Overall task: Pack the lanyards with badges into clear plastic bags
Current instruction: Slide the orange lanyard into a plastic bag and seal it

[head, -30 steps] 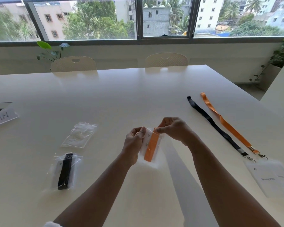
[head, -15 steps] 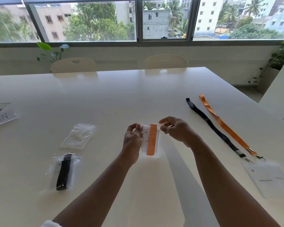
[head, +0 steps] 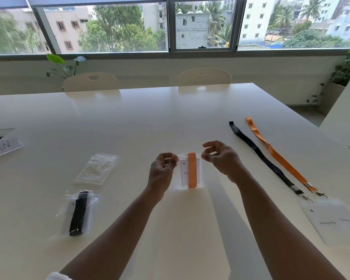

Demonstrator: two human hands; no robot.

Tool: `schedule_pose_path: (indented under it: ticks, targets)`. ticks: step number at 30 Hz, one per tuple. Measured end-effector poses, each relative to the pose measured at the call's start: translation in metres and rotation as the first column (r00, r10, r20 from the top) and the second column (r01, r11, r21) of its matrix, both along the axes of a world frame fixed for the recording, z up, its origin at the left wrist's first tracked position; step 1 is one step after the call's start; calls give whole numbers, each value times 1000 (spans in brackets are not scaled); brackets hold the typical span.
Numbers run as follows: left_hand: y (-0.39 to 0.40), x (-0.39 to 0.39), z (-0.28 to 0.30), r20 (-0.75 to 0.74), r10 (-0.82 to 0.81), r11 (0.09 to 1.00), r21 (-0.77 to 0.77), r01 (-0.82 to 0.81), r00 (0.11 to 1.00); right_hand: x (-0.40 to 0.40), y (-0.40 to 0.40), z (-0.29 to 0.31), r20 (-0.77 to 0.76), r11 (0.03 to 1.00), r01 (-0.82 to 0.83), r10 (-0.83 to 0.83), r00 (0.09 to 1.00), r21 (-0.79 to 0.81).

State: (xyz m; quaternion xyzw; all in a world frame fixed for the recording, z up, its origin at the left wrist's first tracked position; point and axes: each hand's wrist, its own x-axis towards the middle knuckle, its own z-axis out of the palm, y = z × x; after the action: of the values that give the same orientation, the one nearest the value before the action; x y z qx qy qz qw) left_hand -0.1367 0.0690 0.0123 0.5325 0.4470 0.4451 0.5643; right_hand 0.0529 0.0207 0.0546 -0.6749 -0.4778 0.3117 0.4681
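Above the white table (head: 141, 126) I hold up a clear plastic bag (head: 198, 170) containing a folded orange lanyard (head: 192, 172) and its white badge. My left hand (head: 162, 170) pinches the bag's top left corner. My right hand (head: 222, 160) pinches the top right corner with curled fingers. To the right, a loose black lanyard (head: 259, 156) and a loose orange lanyard (head: 279, 158) lie stretched out on the table, clipped to white badges (head: 329, 221). A bagged black lanyard (head: 78, 213) lies at the left.
A small stack of empty clear bags (head: 97, 168) lies left of my hands. A white label card (head: 2, 147) sits at the table's left edge. Two chairs (head: 91, 81) stand at the far side under the window. The table's right edge runs close to the loose lanyards.
The bag has turned from tilted to upright. My right hand let go of its top, drew back, and now meets the top right corner. The left hand kept its hold.
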Motion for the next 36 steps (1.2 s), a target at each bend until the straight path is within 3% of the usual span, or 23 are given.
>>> schedule_pose_path:
  ticks: [8,18,36]
  targets:
    - [0,2,1,-91,45,994,106,-35,995,-6,2,-2,55,1000,-8,8,998,-7]
    - [4,0,2,-142,-87,986,131,106,986,-7,-1,2,82,996,-71,76,994,-59]
    - [14,-1,10,-144,-36,994,100,51,989,-14,6,1,103,992,-64,75,992,-108]
